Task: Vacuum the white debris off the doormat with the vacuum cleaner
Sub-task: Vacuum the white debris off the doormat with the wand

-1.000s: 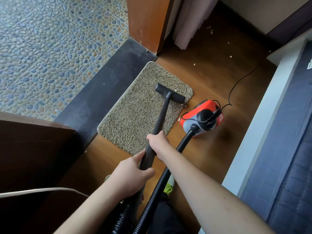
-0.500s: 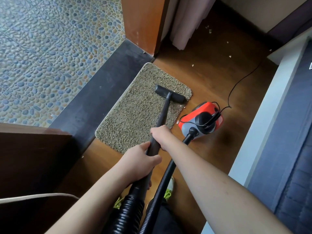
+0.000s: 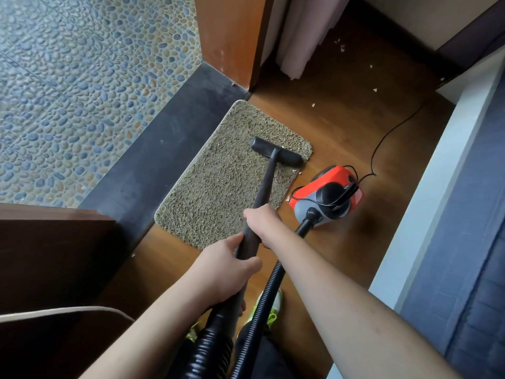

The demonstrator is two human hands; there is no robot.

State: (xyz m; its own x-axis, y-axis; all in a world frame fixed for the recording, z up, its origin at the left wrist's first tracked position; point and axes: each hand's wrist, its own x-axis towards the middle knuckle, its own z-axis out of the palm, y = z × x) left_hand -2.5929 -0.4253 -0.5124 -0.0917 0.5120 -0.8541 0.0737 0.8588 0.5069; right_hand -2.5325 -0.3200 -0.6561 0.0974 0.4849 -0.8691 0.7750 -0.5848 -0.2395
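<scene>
A tan shaggy doormat (image 3: 218,184) lies on the wooden floor beside a dark threshold. The vacuum's black floor nozzle (image 3: 276,151) rests on the mat's far right corner. Both hands grip the black wand (image 3: 263,191): my right hand (image 3: 262,224) higher up it, my left hand (image 3: 228,266) nearer me by the ribbed hose (image 3: 267,299). The red and grey vacuum body (image 3: 326,196) sits on the floor right of the mat. A few white bits (image 3: 294,169) lie at the mat's right edge.
White scraps (image 3: 313,105) dot the wooden floor beyond the mat. The black power cord (image 3: 388,135) runs from the vacuum toward the far wall. A wooden door frame (image 3: 232,36), a curtain (image 3: 303,34), a dark door (image 3: 49,258) at left and a blue bed edge (image 3: 464,214) at right.
The nozzle has slid slightly back along the mat's far right end. Both hands moved forward along with the wand, and the view tilted a little.
</scene>
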